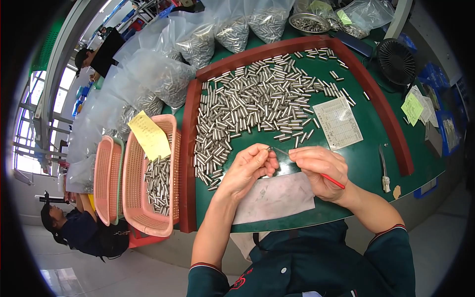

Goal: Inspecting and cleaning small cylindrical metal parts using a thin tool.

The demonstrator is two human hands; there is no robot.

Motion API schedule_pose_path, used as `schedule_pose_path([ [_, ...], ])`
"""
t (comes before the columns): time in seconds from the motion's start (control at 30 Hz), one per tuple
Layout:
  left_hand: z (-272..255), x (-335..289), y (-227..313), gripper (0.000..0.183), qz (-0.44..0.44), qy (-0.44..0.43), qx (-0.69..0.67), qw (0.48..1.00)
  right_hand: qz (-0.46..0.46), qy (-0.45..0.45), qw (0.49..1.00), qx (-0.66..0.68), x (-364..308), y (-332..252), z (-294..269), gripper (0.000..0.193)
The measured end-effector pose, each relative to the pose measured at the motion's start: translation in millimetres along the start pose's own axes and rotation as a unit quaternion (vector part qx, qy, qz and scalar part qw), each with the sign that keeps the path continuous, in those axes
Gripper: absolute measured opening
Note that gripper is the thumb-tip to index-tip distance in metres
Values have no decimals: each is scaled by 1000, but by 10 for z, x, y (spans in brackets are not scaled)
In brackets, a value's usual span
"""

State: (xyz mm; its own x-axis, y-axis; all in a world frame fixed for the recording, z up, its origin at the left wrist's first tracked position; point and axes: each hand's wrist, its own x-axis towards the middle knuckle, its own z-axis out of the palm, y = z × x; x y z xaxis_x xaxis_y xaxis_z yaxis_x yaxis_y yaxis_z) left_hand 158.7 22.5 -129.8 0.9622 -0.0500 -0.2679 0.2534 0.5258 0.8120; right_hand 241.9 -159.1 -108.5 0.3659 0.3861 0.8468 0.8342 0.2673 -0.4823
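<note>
My left hand pinches a small metal cylinder between thumb and forefinger. In my right hand is a thin pointed tool with a red handle, held like a pen. Its slim metal shaft reaches left to the cylinder; whether the tip touches it or enters it is too small to tell. A stained white cloth lies under both hands. Just beyond them a large heap of shiny metal cylinders spreads over the green tabletop.
A dark red raised border frames the heap. To its left, a pink basket holds more cylinders and a yellow note. A printed sheet, a knife-like tool and a black fan stand rightward. Filled plastic bags line the back.
</note>
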Motion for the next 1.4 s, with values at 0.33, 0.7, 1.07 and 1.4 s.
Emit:
schedule_pose_path([
  [0.33,8,-3,-25,16,38,51,43,997,15,22,1000,1,-27,-11,-9,17],
  [0.7,-6,-4,-38,15,42,93,84,991,16,12,1000,-8,-24,-13,-16,17],
  [1.07,-8,2,-41,12,24,90,86,992,28,13,1000,-7,-21,-16,2,18],
  [1.4,-11,-5,-11,13,0,30,31,999,-66,-36,997,-12,39,-26,-45,22],
])
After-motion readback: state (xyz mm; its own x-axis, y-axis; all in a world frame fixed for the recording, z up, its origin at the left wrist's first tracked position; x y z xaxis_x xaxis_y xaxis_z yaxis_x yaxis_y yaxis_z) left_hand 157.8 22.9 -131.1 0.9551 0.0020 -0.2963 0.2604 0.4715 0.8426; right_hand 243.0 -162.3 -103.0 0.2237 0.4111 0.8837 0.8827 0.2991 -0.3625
